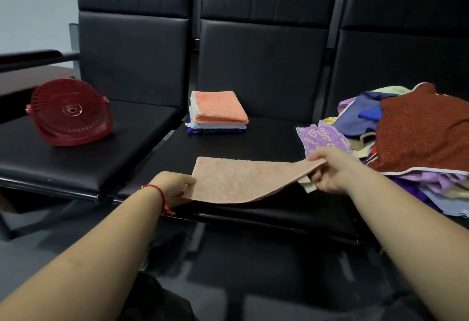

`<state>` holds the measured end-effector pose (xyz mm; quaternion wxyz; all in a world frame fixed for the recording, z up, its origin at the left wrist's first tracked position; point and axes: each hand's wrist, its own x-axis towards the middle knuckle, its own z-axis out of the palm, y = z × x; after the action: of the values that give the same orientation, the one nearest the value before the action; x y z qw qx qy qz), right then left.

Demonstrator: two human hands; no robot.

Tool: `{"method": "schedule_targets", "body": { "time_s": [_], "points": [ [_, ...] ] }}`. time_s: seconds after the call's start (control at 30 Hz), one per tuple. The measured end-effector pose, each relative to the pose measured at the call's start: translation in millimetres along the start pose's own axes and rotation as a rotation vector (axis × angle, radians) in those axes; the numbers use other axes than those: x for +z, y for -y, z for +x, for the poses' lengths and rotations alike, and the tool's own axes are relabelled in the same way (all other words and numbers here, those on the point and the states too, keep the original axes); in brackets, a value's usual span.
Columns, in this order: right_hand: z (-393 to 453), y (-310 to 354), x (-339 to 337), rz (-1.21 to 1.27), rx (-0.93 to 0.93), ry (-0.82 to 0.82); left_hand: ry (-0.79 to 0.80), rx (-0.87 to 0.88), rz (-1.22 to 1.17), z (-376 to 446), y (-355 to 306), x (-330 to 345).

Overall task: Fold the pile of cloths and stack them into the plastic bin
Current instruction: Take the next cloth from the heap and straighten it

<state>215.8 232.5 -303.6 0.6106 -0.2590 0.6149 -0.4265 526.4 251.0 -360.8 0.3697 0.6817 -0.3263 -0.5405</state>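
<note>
A pale pink towel cloth [238,181] is stretched over the front of the middle black seat [266,140]. My left hand [175,188] grips its left edge, and my right hand [330,168] pinches its right corner, lifted a little off the seat. A stack of folded cloths [218,111], orange on top, sits at the back of the same seat. The loose pile of cloths [416,137], with a rust-red one uppermost and a purple patterned one [322,137] at its left, covers the right seat. A red plastic bin [71,112] lies tipped on the left seat.
Three black padded seats with tall backs form a row. A dark armrest [30,57] juts out at the far left. The dark glossy floor [228,270] lies below the seat fronts. A red string bracelet is on my left wrist.
</note>
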Motion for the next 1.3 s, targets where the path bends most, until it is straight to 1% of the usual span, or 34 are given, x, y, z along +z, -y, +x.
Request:
{"method": "schedule_targets", "body": {
  "time_s": [0.07,0.1,0.2,0.27,0.33,0.43,0.5,0.53,0.6,0.63,0.67,0.7,0.77,0.8,0.83,0.87,0.9,0.93,1.03,1.07,1.17,1.2,1.23,1.3],
  "points": [
    [-15.3,18.1,25.5,-0.021,-0.11,0.042,0.044,-0.027,-0.083,0.5,-0.4,-1.2],
    [-23.8,25.3,41.7,-0.069,-0.163,0.057,0.064,-0.03,-0.11,-1.2,-0.7,0.1],
    [-43.0,31.0,101.1,-0.298,-0.277,0.077,0.078,-0.007,-0.134,-2.6,0.4,3.1],
    [-50.4,18.9,137.5,-0.537,-0.317,0.058,0.063,0.004,-0.135,-2.1,1.9,3.6],
    [-49.3,-5.8,167.8,-0.802,-0.345,0.064,0.083,0.011,-0.137,0.4,1.7,1.4],
    [-43.0,-47.5,192.6,-1.047,-0.378,0.158,0.132,-0.011,-0.238,0.0,1.5,-0.6],
    [-36.1,-64.4,200.3,-1.129,-0.39,0.204,0.139,-0.009,-0.264,1.2,1.7,-2.8],
    [-36.2,-67.6,201.8,-1.088,-0.352,0.211,0.138,-0.007,-0.268,2.7,2.4,-4.4],
    [-34.1,-64.0,197.8,-0.863,-0.224,0.231,0.125,-0.003,-0.292,3.1,1.8,-5.6],
    [-30.2,-61.5,194.9,-0.774,-0.208,0.233,0.127,-0.014,-0.315,3.5,1.6,-6.4],
    [-25.9,-57.9,190.0,-0.768,-0.255,0.219,0.14,-0.019,-0.323,2.9,1.5,-7.3],
    [-19.8,-55.9,183.2,-0.884,-0.378,0.171,0.16,-0.026,-0.314,2.4,1.2,-7.6],
    [-8.2,-55.6,166.5,-1.25,-0.704,0.03,0.159,-0.027,-0.28,3.9,1.2,-7.4],
    [-4.0,-58.2,159.1,-1.383,-0.794,0.011,0.142,-0.014,-0.259,2.8,1.1,-6.7],
    [2.1,-63.2,152.5,-1.495,-0.791,0.034,0.125,0.009,-0.229,1.9,1.4,-5.9],
    [6.1,-68.8,147.3,-1.565,-0.729,0.069,0.109,0.04,-0.183,0.8,1.6,-4.8],
    [10.7,-74.2,144.1,-1.595,-0.653,0.092,0.103,0.076,-0.142,-0.5,1.9,-3.5],
    [12.9,-77.8,142.4,-1.602,-0.619,0.085,0.104,0.117,-0.102,-2.7,1.9,-2.1],
    [15.2,-79.9,148.5,-1.571,-0.658,-0.032,0.113,0.236,0.02,-8.6,2.6,-0.1],
    [15.3,-79.8,150.0,-1.574,-0.652,-0.04,0.111,0.26,0.055,-9.1,2.7,0.7],
    [17.0,-81.9,151.9,-1.569,-0.54,0.051,0.09,0.296,0.153,-8.4,3.4,2.6],
    [16.0,-82.3,151.2,-1.527,-0.542,0.053,0.08,0.294,0.177,-8.6,3.5,3.1],
    [15.1,-81.2,149.2,-1.449,-0.574,0.016,0.072,0.285,0.193,-8.5,2.8,3.6],
    [9.8,-75.4,141.1,-1.252,-0.62,-0.16,0.059,0.238,0.174,-10.4,0.1,3.8]
  ]
}}
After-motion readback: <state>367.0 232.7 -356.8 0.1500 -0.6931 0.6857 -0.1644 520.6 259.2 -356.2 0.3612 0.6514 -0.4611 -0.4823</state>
